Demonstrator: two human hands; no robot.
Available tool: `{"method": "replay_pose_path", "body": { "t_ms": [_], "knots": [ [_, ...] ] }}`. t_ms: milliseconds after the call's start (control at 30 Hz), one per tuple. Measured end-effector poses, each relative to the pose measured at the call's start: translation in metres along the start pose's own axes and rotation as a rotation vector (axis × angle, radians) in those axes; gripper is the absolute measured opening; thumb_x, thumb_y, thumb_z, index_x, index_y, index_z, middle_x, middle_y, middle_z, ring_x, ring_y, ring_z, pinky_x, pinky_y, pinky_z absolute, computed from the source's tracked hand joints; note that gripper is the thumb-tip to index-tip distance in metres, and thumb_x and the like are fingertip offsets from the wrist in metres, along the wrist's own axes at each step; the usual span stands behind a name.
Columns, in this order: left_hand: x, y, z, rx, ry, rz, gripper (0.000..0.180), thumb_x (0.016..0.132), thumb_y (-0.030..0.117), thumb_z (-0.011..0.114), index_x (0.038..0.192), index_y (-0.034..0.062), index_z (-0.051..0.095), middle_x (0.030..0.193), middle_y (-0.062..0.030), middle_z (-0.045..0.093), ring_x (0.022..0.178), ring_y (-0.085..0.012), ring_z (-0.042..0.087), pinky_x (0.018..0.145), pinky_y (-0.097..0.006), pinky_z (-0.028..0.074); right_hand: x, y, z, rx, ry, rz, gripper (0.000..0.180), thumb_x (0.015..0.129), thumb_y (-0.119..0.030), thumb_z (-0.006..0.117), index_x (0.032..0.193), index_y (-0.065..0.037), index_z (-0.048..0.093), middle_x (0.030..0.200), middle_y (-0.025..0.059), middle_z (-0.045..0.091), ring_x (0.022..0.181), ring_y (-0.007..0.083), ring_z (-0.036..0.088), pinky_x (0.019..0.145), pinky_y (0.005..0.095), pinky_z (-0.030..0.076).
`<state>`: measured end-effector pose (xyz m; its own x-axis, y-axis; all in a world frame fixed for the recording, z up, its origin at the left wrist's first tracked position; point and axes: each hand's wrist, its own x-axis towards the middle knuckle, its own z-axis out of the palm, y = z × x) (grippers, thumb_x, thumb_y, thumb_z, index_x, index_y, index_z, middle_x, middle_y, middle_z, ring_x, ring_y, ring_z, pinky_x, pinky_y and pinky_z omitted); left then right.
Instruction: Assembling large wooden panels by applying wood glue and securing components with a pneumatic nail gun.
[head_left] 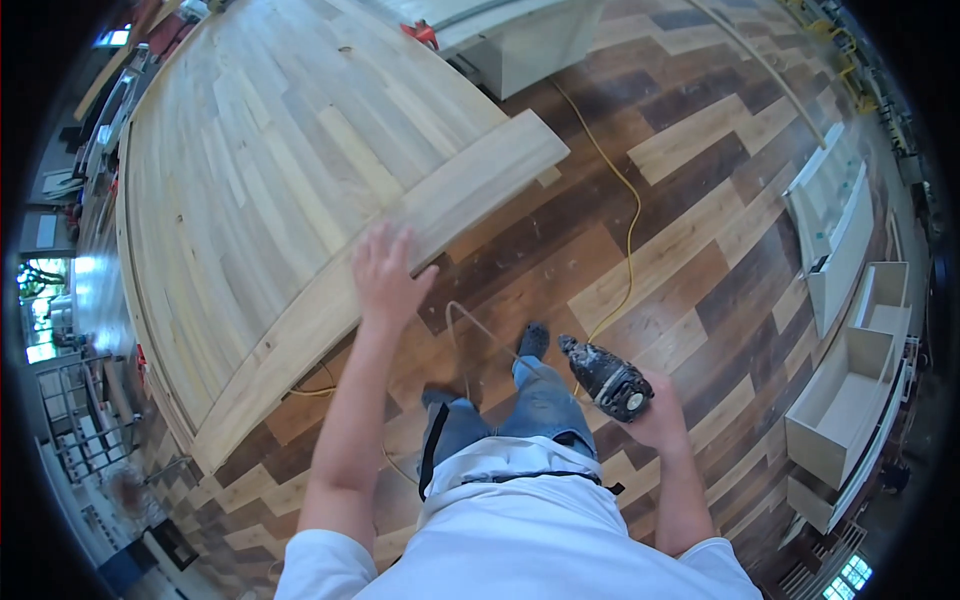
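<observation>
At frame centre, the left hand [385, 272] lies flat, fingers spread, on a long plank [400, 270] edging the tabletop [260, 150]. Lower right, the right hand [655, 410] grips a drill [605, 378].

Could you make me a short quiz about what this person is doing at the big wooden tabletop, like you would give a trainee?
1. True or false: the right hand grips a black power drill.
2. What does the left hand touch?
A. the yellow cord
B. the long wooden board along the edge of the wooden tabletop
C. the white cabinet boxes
3. Fill in: the yellow cord lies on the patterned wooden ____.

Key:
1. True.
2. B; the open left hand rests on the board.
3. floor.
</observation>
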<state>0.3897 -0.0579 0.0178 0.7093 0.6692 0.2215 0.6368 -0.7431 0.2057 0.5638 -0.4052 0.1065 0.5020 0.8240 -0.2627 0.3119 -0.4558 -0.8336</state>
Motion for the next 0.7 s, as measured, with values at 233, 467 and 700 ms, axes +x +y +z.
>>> {"method": "replay_pose_path", "body": {
  "t_ms": [233,467,700],
  "knots": [
    [0.072,0.033,0.012,0.122,-0.327,0.033,0.092,0.063,0.04,0.084,0.143,0.0206,0.043,0.15,-0.0204,0.033,0.14,-0.0384,0.028,0.114,-0.056,0.024,0.03,0.051,-0.052,0.022,0.021,0.045,0.033,0.063,-0.005,0.079,0.093,-0.002,0.066,0.087,0.0118,0.068,0.079,0.0274,0.067,0.074,0.0328,0.052],
    [0.124,0.072,0.048,-0.021,-0.236,0.134,0.088,0.061,0.036,0.085,0.139,0.0199,0.047,0.141,-0.0224,0.042,0.129,-0.0381,0.043,0.107,-0.045,0.037,0.043,0.063,-0.072,0.117,-0.052,0.086,0.037,0.063,-0.003,0.077,0.099,-0.001,0.066,0.094,0.0157,0.068,0.087,0.0337,0.067,0.077,0.035,0.053],
    [0.147,0.102,0.054,0.08,-0.246,0.124,0.09,0.057,0.035,0.085,0.137,0.0177,0.05,0.13,-0.0173,0.048,0.114,-0.0331,0.051,0.098,-0.042,0.043,0.055,0.072,-0.078,0.191,-0.015,0.103,0.039,0.062,-0.003,0.077,0.099,-0.001,0.066,0.096,0.0161,0.068,0.088,0.0333,0.067,0.078,0.0342,0.053]
  ]
}}
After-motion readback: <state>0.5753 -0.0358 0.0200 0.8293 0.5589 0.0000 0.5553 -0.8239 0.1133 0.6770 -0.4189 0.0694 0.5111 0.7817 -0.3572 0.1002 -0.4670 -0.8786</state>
